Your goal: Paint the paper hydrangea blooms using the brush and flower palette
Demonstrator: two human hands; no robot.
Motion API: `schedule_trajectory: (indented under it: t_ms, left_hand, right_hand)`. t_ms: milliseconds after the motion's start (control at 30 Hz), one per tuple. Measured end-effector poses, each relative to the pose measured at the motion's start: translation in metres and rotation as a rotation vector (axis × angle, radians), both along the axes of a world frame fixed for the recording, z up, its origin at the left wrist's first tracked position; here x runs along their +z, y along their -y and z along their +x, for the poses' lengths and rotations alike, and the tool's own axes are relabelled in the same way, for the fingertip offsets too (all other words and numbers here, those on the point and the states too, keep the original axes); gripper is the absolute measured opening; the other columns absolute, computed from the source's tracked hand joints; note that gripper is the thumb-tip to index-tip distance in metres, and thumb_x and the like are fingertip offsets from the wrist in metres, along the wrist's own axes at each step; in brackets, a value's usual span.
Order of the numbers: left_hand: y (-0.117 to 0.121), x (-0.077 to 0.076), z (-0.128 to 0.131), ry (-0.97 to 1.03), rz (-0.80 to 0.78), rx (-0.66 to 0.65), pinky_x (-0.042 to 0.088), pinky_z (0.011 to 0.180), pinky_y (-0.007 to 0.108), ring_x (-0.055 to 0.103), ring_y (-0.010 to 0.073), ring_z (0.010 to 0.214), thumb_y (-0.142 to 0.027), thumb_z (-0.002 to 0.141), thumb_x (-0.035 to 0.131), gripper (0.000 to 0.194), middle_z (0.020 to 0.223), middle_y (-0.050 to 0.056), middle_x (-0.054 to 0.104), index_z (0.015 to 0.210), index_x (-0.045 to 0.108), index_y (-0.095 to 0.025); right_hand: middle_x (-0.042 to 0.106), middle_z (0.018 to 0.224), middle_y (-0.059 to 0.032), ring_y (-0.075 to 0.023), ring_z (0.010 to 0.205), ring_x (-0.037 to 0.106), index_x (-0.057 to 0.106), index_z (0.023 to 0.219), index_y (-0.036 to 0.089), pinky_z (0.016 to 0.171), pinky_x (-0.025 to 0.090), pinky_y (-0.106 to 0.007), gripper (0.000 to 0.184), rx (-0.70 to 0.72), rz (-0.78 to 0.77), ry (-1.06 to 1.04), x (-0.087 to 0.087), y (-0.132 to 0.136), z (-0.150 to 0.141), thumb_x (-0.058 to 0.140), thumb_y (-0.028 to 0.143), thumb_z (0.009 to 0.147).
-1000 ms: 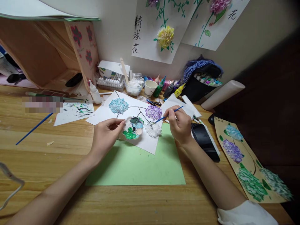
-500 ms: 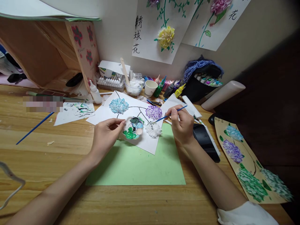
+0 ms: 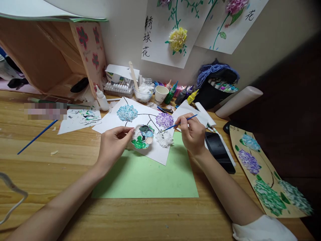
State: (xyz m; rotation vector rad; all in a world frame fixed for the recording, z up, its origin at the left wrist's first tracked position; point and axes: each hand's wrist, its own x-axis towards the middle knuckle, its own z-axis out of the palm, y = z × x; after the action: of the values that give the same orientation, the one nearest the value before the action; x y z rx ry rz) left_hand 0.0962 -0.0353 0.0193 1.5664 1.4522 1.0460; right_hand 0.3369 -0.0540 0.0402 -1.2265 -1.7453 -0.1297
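My left hand (image 3: 114,142) pinches the rim of a small round paint palette (image 3: 142,137) with green, dark and pale blue paint in its wells. Between the fingers of my right hand (image 3: 192,134) is a thin blue paintbrush (image 3: 179,122), its tip at the upper edge of a white paper flower (image 3: 164,139). That flower sits on a white sheet (image 3: 152,153) with drawn dark stems, beside a purple flower (image 3: 165,119) and a light blue flower (image 3: 127,113). The palette covers part of the sheet. Under the sheet lies green paper (image 3: 147,179).
Behind the sheet stand a paper cup (image 3: 161,94), a white glue bottle (image 3: 102,99) and a green paint bottle (image 3: 171,93). Another blue brush (image 3: 37,137) lies at left. To the right are a black case (image 3: 220,152) and a finished flower picture (image 3: 267,177).
My right hand has shifted slightly left with the paintbrush, whose tip stays by the white flower's upper edge. My left hand and the palette have hardly moved.
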Motion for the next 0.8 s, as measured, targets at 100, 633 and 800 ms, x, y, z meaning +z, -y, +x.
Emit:
schedule_trajectory:
  t_ms: [100,633,800]
  left_hand:
    - [0.000,0.000,0.000,-0.003,-0.004,0.003,0.050,0.062,0.024,0.068,0.0183,0.072,-0.045,0.073,0.068,0.030,0.081,0.004,0.076,0.085,0.075,-0.018]
    - [0.000,-0.002,0.000,0.003,0.000,-0.004,0.050,0.062,0.025,0.068,0.0187,0.071,-0.046,0.074,0.066,0.032,0.082,0.005,0.076,0.085,0.075,-0.018]
    - [0.001,-0.001,0.001,0.021,-0.003,-0.022,0.051,0.063,0.025,0.068,0.0182,0.073,-0.044,0.075,0.066,0.031,0.085,0.006,0.076,0.088,0.075,-0.017]
  right_hand:
    - [0.061,0.069,-0.0015,-0.0149,0.069,0.059,0.057,0.071,0.021,0.067,0.046,-0.030,0.028,0.019,-0.004,0.010,0.001,0.001,-0.001,0.040,0.021,0.094]
    - [0.064,0.075,-0.0021,-0.0149,0.071,0.062,0.062,0.074,0.021,0.065,0.050,-0.030,0.032,-0.011,0.095,-0.285,0.011,0.010,-0.010,0.040,0.030,0.095]
    - [0.066,0.080,-0.0031,-0.0164,0.079,0.062,0.062,0.085,0.021,0.072,0.050,-0.033,0.022,0.215,0.020,-0.143,0.010,0.013,-0.017,0.042,0.020,0.094]
